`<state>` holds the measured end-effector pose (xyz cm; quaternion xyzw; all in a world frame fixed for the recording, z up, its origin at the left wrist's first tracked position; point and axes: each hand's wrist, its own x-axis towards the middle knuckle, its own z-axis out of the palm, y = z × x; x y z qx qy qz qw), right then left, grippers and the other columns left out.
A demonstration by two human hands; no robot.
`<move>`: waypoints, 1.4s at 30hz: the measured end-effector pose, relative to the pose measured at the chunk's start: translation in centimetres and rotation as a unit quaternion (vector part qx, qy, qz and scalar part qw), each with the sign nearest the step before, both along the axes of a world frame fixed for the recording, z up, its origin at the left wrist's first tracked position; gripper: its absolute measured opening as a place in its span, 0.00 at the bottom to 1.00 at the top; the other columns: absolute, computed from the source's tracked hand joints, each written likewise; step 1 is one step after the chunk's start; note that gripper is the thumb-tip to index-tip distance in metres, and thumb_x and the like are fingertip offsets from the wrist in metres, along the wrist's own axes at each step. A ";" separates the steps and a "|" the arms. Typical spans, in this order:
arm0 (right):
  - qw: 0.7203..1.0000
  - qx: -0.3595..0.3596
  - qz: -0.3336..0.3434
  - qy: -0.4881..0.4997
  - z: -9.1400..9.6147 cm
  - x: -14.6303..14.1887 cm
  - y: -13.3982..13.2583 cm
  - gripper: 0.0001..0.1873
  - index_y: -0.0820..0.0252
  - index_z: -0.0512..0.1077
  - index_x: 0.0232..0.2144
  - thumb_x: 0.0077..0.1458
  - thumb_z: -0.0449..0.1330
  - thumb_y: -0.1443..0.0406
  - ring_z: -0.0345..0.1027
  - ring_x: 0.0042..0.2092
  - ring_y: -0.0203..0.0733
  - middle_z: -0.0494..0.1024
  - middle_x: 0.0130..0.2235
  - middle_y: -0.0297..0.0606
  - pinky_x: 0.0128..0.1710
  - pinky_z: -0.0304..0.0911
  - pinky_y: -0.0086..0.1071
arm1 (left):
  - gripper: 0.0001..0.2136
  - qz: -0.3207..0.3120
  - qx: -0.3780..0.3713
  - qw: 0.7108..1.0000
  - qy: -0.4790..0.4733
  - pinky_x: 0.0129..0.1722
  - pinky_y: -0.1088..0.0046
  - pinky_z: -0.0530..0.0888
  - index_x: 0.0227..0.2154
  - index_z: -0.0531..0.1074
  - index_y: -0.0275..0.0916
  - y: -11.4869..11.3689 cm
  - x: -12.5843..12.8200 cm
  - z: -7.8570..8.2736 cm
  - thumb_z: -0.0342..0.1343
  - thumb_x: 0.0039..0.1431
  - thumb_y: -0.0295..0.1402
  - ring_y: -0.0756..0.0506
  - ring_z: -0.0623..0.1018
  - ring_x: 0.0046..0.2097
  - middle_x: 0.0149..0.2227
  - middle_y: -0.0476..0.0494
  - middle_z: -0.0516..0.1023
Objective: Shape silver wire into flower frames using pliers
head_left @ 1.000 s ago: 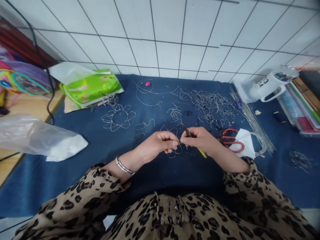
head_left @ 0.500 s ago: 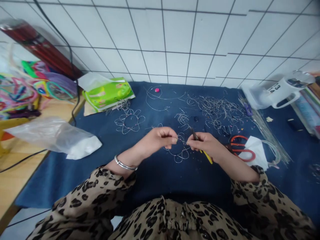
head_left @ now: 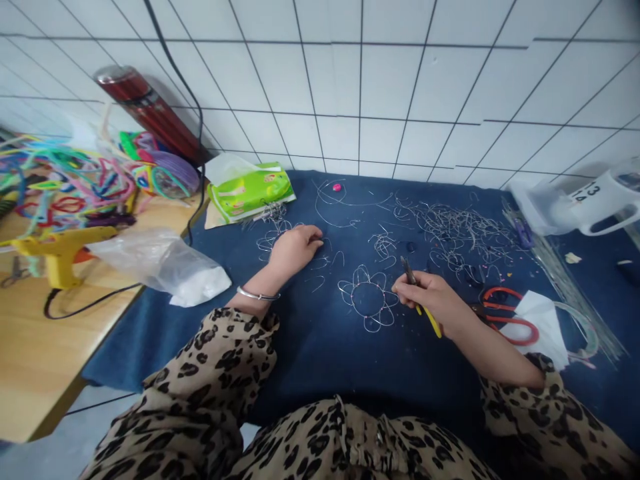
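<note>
Blue cloth fronts white tiles, right hand clasping pliers, left hand's grip unclear.

A glue gun and wire scraps suggest a craft workspace.

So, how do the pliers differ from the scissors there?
The pliers are held in the right hand; the scissors lie on the blue-covered table. The pliers show a slim yellow handle, while the scissors have red-orange loops. Both are hand tools with brightly coloured handles.
</note>
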<state>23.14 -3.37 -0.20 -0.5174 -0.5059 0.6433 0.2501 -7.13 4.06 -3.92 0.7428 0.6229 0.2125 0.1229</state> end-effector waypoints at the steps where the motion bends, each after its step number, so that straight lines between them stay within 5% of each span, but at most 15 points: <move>1: 1.000 0.001 0.003 0.001 0.0 0.0 0.0 0.11 0.59 0.69 0.30 0.49 0.60 0.57 0.58 0.28 0.33 0.67 0.26 0.31 0.32 0.56 0.31 | 0.09 0.003 0.012 1.000 0.013 0.36 0.70 0.68 0.37 0.73 0.41 -0.1 0.1 0.2 0.54 0.52 0.31 0.47 0.73 0.35 0.35 0.44 0.75; 12: 1.000 -0.013 -0.005 0.001 0.2 -0.4 0.1 0.11 0.59 0.70 0.30 0.49 0.59 0.58 0.59 0.29 0.33 0.67 0.25 0.31 0.31 0.55 0.30 | 0.07 -0.078 -0.038 0.995 0.053 0.36 0.71 0.67 0.32 0.73 0.41 -1.7 2.4 1.2 0.51 0.56 0.35 0.47 0.73 0.36 0.33 0.46 0.74; 21: 1.000 -0.010 0.007 0.010 0.0 -0.2 0.1 0.13 0.60 0.70 0.30 0.49 0.59 0.55 0.59 0.28 0.32 0.67 0.26 0.32 0.31 0.56 0.29 | 0.09 -0.054 -0.061 0.990 0.114 0.34 0.70 0.68 0.33 0.73 0.41 -1.7 3.3 0.7 0.50 0.57 0.37 0.45 0.74 0.36 0.35 0.44 0.74; 27: 0.996 -0.016 -0.058 0.065 -0.5 0.6 0.6 0.16 0.60 0.70 0.30 0.50 0.59 0.53 0.60 0.27 0.32 0.68 0.26 0.32 0.29 0.56 0.29 | 0.08 -0.061 -0.054 0.990 0.116 0.33 0.69 0.68 0.32 0.72 0.40 -2.0 3.8 0.5 0.49 0.57 0.35 0.43 0.75 0.36 0.35 0.42 0.74; 36: 0.987 0.038 -0.110 0.107 -0.2 1.3 0.8 0.17 0.55 0.69 0.38 0.55 0.53 0.50 0.66 0.37 0.37 0.71 0.33 0.35 0.41 0.61 0.36 | 0.09 -0.037 -0.061 0.987 0.143 0.27 0.69 0.66 0.34 0.67 0.37 -2.5 4.4 0.7 0.46 0.58 0.35 0.42 0.75 0.31 0.32 0.39 0.74; 42: 0.988 0.034 -0.114 0.096 -0.8 1.4 1.1 0.20 0.56 0.68 0.39 0.55 0.51 0.48 0.67 0.35 0.38 0.71 0.31 0.36 0.37 0.63 0.37 | 0.04 -0.047 -0.036 0.998 0.003 0.28 0.74 0.66 0.34 0.64 0.38 -2.9 4.1 2.8 0.46 0.58 0.30 0.49 0.72 0.26 0.25 0.47 0.72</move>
